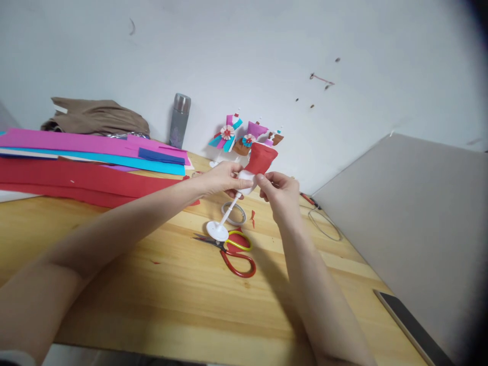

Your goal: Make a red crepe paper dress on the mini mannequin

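Above the wooden table point(160, 284) I hold a small white mannequin stand point(220, 230) tilted, its upper body wrapped in red paper point(261, 158). My left hand point(223, 179) grips the white body from the left. My right hand point(278, 190) pinches the lower edge of the red paper on the right side. The round base of the stand hangs just over the red-handled scissors point(236, 254) lying on the table.
Sheets of pink, blue and red paper point(87, 162) are stacked at the left, with a brown cloth point(95, 117) behind. A grey flask point(179, 121) and finished paper dresses point(244, 136) stand by the wall. A tape ring point(234, 213), a wire point(324, 223) and a grey board point(419, 213) lie to the right.
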Tool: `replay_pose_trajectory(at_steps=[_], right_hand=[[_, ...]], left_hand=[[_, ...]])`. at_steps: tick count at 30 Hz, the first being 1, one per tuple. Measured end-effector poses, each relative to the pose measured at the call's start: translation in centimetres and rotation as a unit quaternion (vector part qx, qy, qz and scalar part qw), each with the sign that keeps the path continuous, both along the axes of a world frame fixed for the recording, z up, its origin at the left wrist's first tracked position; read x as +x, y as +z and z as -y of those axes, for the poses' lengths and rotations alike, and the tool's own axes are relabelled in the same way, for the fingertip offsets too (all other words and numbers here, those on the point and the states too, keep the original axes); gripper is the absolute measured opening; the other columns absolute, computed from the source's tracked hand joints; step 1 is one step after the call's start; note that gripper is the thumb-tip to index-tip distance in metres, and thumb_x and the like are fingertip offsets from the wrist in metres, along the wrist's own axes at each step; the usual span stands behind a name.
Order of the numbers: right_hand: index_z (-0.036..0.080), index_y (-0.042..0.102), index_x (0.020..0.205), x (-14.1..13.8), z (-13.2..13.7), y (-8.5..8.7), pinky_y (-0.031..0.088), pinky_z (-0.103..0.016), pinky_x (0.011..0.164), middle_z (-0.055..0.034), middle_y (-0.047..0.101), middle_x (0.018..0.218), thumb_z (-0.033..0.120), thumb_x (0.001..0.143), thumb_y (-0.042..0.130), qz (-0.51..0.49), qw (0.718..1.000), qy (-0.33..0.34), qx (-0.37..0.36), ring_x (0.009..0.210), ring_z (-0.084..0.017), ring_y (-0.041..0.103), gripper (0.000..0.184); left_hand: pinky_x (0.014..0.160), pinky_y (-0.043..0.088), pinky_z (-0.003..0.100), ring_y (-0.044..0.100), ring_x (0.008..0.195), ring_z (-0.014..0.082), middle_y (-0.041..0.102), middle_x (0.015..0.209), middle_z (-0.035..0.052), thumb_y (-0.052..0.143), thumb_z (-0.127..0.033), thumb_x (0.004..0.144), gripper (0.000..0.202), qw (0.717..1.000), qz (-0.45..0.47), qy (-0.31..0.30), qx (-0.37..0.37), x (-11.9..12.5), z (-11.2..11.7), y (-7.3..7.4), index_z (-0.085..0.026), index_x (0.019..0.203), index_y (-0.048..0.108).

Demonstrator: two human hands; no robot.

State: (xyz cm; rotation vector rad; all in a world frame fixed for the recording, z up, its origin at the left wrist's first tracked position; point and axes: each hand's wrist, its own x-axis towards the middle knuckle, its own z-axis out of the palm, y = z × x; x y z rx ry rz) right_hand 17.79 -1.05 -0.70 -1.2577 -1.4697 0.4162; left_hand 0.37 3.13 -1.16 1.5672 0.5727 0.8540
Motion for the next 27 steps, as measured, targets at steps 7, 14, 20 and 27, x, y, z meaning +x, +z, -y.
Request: replay_pose_trajectory(at_steps=[7,14,20,27], right_hand=[[0.021,0.057,0.060,-0.2,0.1,-0.1,0.032,-0.027,0.044,0.0040,0.052,0.047,0.047,0.069,0.075,-0.018,1.000,0.009,-0.004,0.042,-0.010,0.040,0.032],[0.021,0.062,0.064,-0.6,0.6,0.5,0.037,-0.026,0.043,0.0030,0.055,0.051,0.047,0.070,0.072,-0.045,0.999,0.006,0.005,0.042,-0.010,0.046,0.029],[0.021,0.062,0.065,-1.4,1.4,0.4,0.043,-0.028,0.049,0.0023,0.059,0.055,0.036,0.072,0.071,-0.011,0.993,-0.056,0.106,0.049,-0.012,0.052,0.019],[0.020,0.070,0.079,-1.3,1.5,0.0,0.051,-0.031,0.055,-0.0020,0.069,0.068,0.035,0.077,0.066,0.026,0.993,-0.035,0.106,0.056,-0.016,0.062,0.015]], left_hand=[[0.067,0.056,0.032,0.067,0.068,0.0163,0.069,0.077,0.0077,0.073,-0.057,0.080,0.047,0.996,0.066,-0.033,-0.052,0.1,0.1,-0.3,-0.011,0.087,0.063],[0.062,0.054,0.029,0.066,0.062,0.0144,0.068,0.072,0.0056,0.062,-0.039,0.094,0.031,0.998,0.037,0.045,-0.020,0.7,0.6,0.0,-0.011,0.080,0.061],[0.058,0.053,0.024,0.063,0.058,0.0121,0.065,0.067,0.0027,0.061,-0.032,0.094,0.030,0.994,0.025,0.102,0.017,1.4,1.3,-0.1,-0.013,0.072,0.056],[0.056,0.053,0.023,0.063,0.057,0.0114,0.066,0.068,0.0032,0.057,-0.031,0.096,0.024,0.994,0.048,0.098,0.009,1.4,1.1,-0.3,-0.012,0.082,0.061]])
